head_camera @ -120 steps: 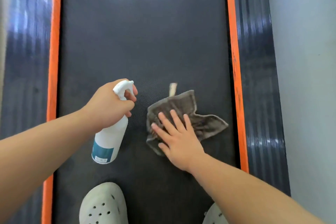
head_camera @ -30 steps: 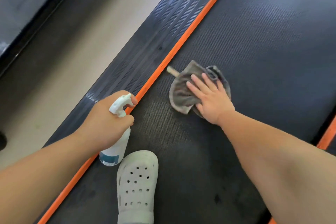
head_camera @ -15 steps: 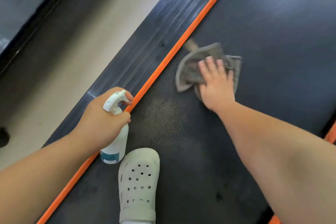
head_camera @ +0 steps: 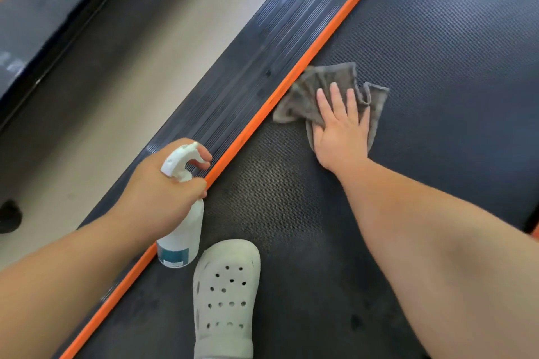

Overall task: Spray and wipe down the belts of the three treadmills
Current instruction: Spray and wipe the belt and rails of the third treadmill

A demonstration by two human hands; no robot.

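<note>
Grey cloth [head_camera: 323,90] flat under the right hand [head_camera: 341,128], fingers spread, beside the belt's [head_camera: 437,67] orange strip [head_camera: 291,73]; left hand [head_camera: 163,192] grips the spray bottle [head_camera: 182,230], finger seemingly on the trigger.

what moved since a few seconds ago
The right hand slid the cloth from the middle of the belt to the orange strip, then forward along it, away from the shoe. The left hand brought the spray bottle over to that strip too. Unchanged: left hand grips the spray bottle, right hand flat on the cloth, shoe on the belt.
</note>
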